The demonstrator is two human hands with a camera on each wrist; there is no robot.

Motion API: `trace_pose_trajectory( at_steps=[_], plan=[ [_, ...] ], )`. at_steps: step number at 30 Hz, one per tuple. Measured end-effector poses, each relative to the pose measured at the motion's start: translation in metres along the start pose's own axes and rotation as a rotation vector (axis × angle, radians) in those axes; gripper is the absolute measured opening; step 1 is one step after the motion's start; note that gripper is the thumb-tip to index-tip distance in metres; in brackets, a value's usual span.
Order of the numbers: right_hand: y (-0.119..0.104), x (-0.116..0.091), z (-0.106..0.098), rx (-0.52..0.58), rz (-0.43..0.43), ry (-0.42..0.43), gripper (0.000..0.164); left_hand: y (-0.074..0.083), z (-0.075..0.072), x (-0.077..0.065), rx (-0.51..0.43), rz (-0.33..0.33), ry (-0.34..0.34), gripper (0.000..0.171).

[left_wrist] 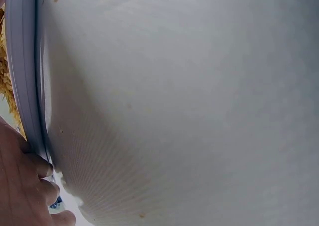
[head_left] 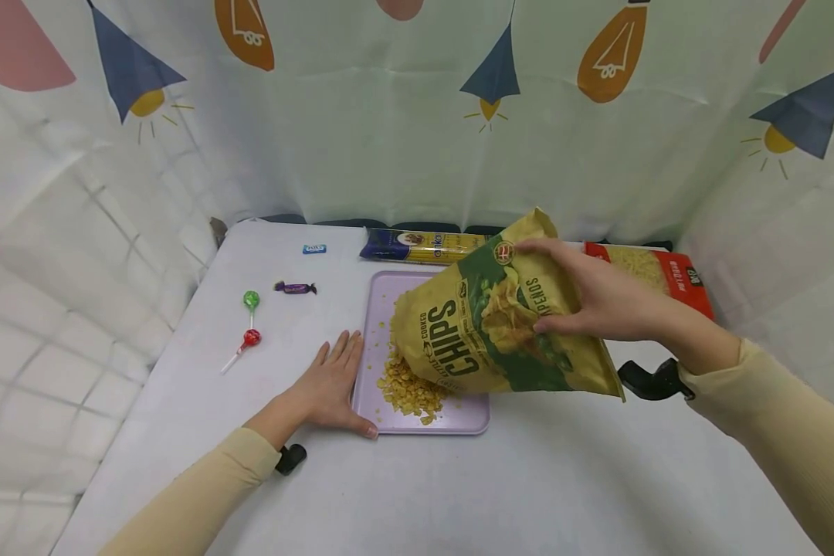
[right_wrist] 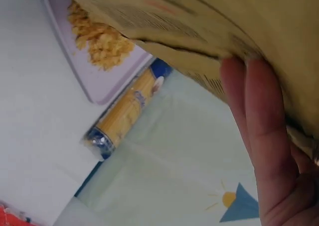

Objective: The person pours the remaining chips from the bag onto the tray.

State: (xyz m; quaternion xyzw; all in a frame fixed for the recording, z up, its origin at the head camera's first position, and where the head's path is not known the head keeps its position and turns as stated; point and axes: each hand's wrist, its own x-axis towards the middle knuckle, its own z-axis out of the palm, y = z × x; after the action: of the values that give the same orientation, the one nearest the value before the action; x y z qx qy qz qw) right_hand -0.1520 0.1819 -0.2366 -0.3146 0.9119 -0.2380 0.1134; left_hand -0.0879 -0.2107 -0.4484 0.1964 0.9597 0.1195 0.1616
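Observation:
A yellow and green bag of chips (head_left: 472,324) hangs tilted over a lilac tray (head_left: 469,417), its lower left end down close to the tray. My right hand (head_left: 598,297) grips the bag near its upper right end; in the right wrist view its fingers (right_wrist: 264,101) lie against the back of the bag. Crushed chips (head_left: 410,390) lie in a pile on the tray, partly hidden by the bag. With fingers spread, my left hand (head_left: 330,386) rests at the tray's left edge, its thumb by the near left corner. The tray's rim (left_wrist: 22,61) shows beside that hand in the left wrist view.
Behind the tray lies a packet of spaghetti (head_left: 424,245). A red packet of pasta (head_left: 667,274) is at the back right, partly behind the right arm. To the left are a green lollipop (head_left: 252,299), a red lollipop (head_left: 251,337), a purple-wrapped candy (head_left: 296,288) and a small blue-wrapped candy (head_left: 314,249).

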Motion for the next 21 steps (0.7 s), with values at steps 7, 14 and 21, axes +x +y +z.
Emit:
trace_pose_trajectory(
  at_steps=[7,14,21],
  plan=[
    [-0.004,0.009,0.002,-0.030,-0.018,0.052,0.093,0.000,0.001,0.000,-0.005,-0.001,0.000,0.156],
    [-0.006,0.018,0.001,-0.042,0.023,0.100,0.091,-0.001,0.001,0.001,-0.007,0.001,-0.005,0.156],
    [-0.007,0.023,-0.006,-0.042,0.064,0.118,0.094,0.000,-0.001,0.000,-0.005,-0.001,-0.006,0.155]
  ],
)
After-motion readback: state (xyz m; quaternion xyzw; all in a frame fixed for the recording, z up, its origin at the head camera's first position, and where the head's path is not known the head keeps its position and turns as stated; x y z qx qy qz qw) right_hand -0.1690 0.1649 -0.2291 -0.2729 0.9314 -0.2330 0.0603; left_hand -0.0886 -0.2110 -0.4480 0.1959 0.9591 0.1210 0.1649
